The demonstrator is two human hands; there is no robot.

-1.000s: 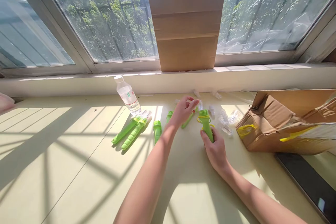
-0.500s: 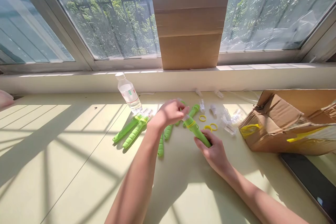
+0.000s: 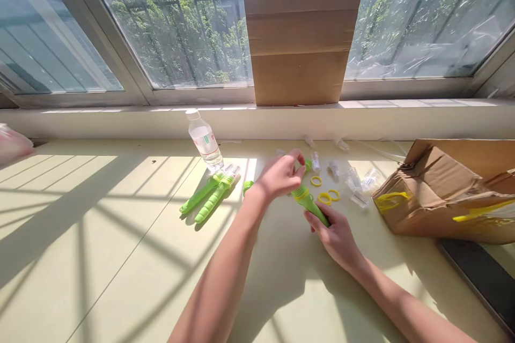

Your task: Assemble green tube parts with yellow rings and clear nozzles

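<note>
My right hand [image 3: 336, 233] is wrapped round the lower part of a green plastic tube [image 3: 310, 204] with yellow rings near its top. The tube slants up to the left. Over its upper end my left hand [image 3: 284, 174] is closed, fingertips bent down, covering the clear plastic cap there. More green tubes lie behind the left hand and wrist, mostly hidden. Left of that forearm are two green spiral tubes [image 3: 215, 198] with clear caps, side by side. Beyond the right hand lie loose yellow rings [image 3: 324, 198] and several clear plastic caps [image 3: 354, 179].
A water bottle [image 3: 205, 142] stands at the back, near the window ledge. An open cardboard box [image 3: 442, 209] with yellow pieces is on the right, beside a dark flat device [image 3: 478, 273]. A pinkish-white bag-like thing [image 3: 14, 144] sits at the far left.
My left hand has come down onto the tube's upper end, now hiding the clear cap that showed before. The right hand keeps its hold. The whole view has shifted slightly.
</note>
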